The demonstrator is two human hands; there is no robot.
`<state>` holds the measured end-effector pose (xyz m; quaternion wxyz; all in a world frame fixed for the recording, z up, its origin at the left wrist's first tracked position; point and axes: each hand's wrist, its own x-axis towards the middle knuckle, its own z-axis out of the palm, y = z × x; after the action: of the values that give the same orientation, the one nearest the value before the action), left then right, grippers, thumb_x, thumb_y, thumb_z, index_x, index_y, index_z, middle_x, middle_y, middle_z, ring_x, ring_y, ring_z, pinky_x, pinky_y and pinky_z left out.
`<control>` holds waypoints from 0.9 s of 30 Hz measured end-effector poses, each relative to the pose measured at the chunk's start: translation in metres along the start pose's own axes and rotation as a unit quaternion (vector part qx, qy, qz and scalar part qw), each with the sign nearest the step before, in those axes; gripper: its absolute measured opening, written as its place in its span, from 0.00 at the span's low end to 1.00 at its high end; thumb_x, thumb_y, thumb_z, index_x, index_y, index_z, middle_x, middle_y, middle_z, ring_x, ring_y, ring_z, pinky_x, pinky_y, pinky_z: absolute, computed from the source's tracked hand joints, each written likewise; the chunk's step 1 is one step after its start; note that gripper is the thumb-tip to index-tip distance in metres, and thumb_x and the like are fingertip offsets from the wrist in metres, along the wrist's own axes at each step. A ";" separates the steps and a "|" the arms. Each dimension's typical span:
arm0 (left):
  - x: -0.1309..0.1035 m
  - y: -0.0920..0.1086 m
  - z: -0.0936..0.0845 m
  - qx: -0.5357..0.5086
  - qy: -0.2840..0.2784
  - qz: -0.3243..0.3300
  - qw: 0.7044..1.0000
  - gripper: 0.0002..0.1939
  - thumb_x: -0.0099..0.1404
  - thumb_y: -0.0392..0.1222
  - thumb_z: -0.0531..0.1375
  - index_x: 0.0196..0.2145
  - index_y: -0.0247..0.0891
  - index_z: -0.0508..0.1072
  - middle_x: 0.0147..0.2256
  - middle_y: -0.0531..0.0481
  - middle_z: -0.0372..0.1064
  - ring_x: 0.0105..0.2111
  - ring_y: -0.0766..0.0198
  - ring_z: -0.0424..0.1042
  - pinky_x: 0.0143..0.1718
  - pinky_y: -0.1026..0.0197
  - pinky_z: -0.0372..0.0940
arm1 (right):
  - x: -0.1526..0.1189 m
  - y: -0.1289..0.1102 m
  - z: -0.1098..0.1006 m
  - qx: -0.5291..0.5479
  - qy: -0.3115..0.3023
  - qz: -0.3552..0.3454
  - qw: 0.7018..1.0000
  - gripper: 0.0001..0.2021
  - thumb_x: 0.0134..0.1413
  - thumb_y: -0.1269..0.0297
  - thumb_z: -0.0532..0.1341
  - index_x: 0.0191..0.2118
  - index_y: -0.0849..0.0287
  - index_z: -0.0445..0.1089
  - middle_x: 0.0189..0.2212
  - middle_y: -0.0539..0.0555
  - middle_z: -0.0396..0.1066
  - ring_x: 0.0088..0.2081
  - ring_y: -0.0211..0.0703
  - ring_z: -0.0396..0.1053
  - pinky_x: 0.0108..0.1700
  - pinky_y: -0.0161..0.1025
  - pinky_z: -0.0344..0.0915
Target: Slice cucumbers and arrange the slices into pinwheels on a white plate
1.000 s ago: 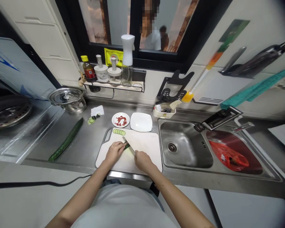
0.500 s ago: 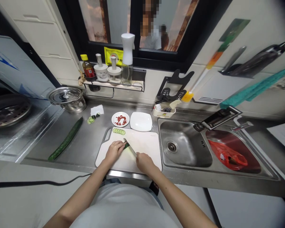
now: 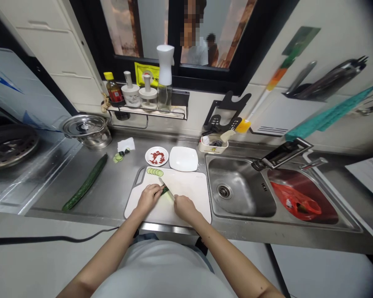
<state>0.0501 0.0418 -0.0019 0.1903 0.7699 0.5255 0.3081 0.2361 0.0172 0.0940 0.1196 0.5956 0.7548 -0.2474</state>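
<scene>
My left hand [image 3: 150,196] is closed on a short piece of cucumber [image 3: 164,190] on the white cutting board [image 3: 192,198], its fingers covering most of the piece. In my right hand [image 3: 185,207] is the handle of a knife [image 3: 167,188], whose blade slants across the cucumber piece just right of my left fingertips. A row of overlapping cucumber slices [image 3: 155,171] lies at the board's far left corner. Beyond the board stand a round plate with chopped red bits [image 3: 157,157] and a white square plate [image 3: 183,159].
A whole cucumber [image 3: 85,182] lies on the steel counter at left, near a lidded pot [image 3: 95,134]. Cucumber scraps [image 3: 118,157] sit by a white paper [image 3: 126,144]. To the right is a double sink [image 3: 242,203] with a red plastic bag [image 3: 298,203] in it.
My right hand and the knife have shifted slightly left and away from me, the blade still at the cucumber piece. My left hand keeps its hold. The view has moved a little.
</scene>
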 end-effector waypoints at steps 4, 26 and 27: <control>0.000 -0.002 0.000 -0.011 0.001 -0.003 1.000 0.13 0.68 0.42 0.54 0.43 0.42 0.77 0.38 0.47 0.75 0.39 0.61 0.70 0.42 0.59 0.65 | -0.009 0.004 -0.004 -0.004 -0.023 0.002 1.000 0.17 0.60 0.73 0.47 0.49 0.66 0.67 0.42 0.65 0.74 0.45 0.50 0.72 0.41 0.40 0.64; 0.003 0.002 -0.004 -0.033 -0.007 -0.026 0.999 0.13 0.68 0.43 0.54 0.42 0.41 0.78 0.38 0.47 0.75 0.39 0.60 0.71 0.43 0.59 0.64 | 0.006 0.003 0.007 0.000 -0.001 0.001 1.000 0.16 0.60 0.73 0.47 0.47 0.65 0.68 0.41 0.65 0.74 0.44 0.49 0.72 0.41 0.40 0.64; 0.003 0.002 -0.004 -0.033 -0.006 -0.026 0.999 0.13 0.68 0.43 0.54 0.42 0.41 0.78 0.38 0.47 0.75 0.39 0.60 0.71 0.43 0.59 0.64 | 0.007 0.003 0.008 0.000 0.001 0.000 1.000 0.15 0.60 0.73 0.47 0.47 0.65 0.68 0.41 0.65 0.74 0.44 0.49 0.72 0.41 0.40 0.64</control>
<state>0.0493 0.0440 0.0028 0.2268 0.7511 0.5337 0.3155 0.2360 0.0195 0.0836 0.1187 0.5962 0.7546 -0.2470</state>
